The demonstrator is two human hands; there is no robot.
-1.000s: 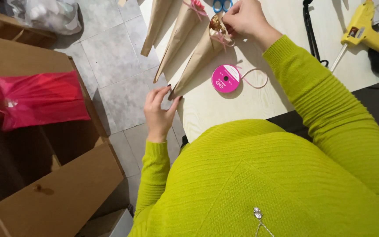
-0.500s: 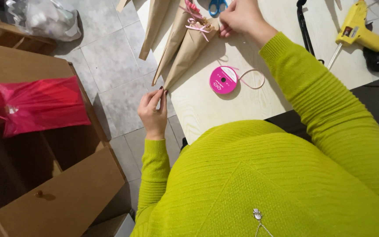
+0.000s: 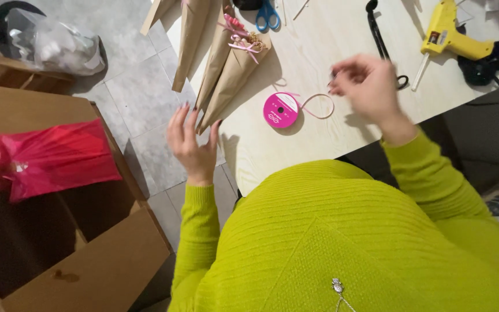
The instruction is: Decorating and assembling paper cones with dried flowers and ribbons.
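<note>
We stand over a pale wooden worktable (image 3: 342, 138), both hands lifted and holding nothing. Our left hand (image 3: 190, 141) hovers open, fingers spread, at the pointed tip of a brown paper cone (image 3: 232, 78) that lies tied with a pink ribbon bow (image 3: 244, 43); its tip juts past the table's edge over the tiled floor (image 3: 137, 95). Whether the fingertips touch the paper, we cannot tell. Our right hand (image 3: 368, 86), blurred, hangs loosely curled above the tabletop, just beside a pink ribbon spool (image 3: 280, 110) with a loose loop of ribbon trailing from it.

More paper cones (image 3: 194, 40) lie alongside, also overhanging the edge. As we judge it, a nudge from the left hand could tip any of them to the floor, spilling the filling at the mouth. The loose ribbon could snag on a sleeve and drag the spool off. A yellow glue gun (image 3: 451, 40) rests at the far right, with blue-handled scissors (image 3: 268, 14) at the top; a reaching hand could meet a hot nozzle.
</note>
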